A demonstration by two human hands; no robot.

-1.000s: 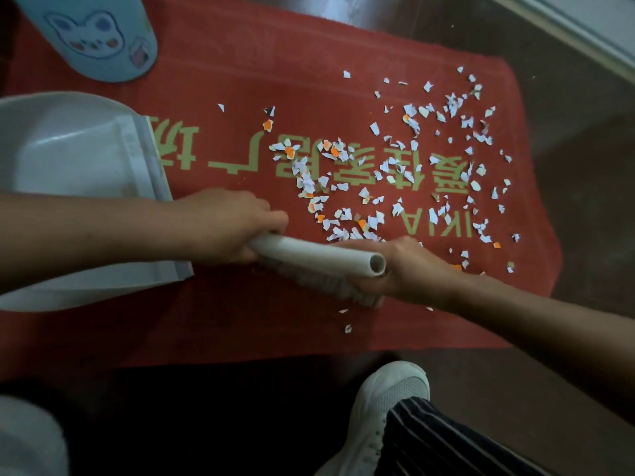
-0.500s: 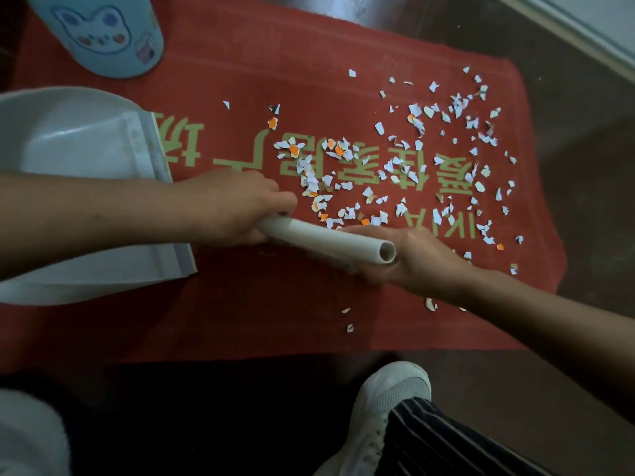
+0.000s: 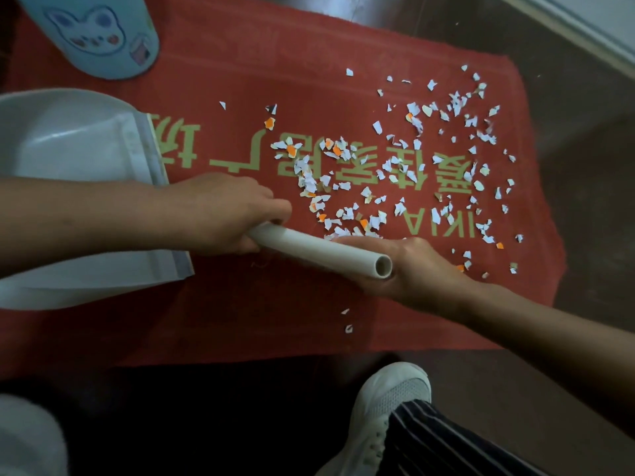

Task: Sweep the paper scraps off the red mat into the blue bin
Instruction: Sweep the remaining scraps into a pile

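Underfoot, the mat [image 3: 240, 321]: red, flat on the dark floor - one even surface for everything to slide across.
Dustpan [image 3: 68, 149]: white, at the mat's left edge, lip down on the mat and mouth turned toward the litter, seemingly parked to catch it; nothing shows inside.
Bin [image 3: 99, 32]: blue with a cartoon face, standing on the mat's far left corner just beyond the dustpan, probably kept close for tipping.
Left hand [image 3: 223, 214]: fingers curled round the handle's left end, forearm crossing the dustpan's lip, near the mat's middle.
Right hand [image 3: 415, 269]: beneath the handle's open end, fingers lying along its far side - whether they close round it I cannot tell; it looks like a steadying support.
Handle [image 3: 319, 250]: white tube held low across the mat's middle, between the two hands; no bristles show.
Scraps [image 3: 395, 166]: white and orange bits over the mat's right half, thickest just beyond the handle, two strays toward the mat's near edge, all well apart from the bin - the sweeping looks barely begun.
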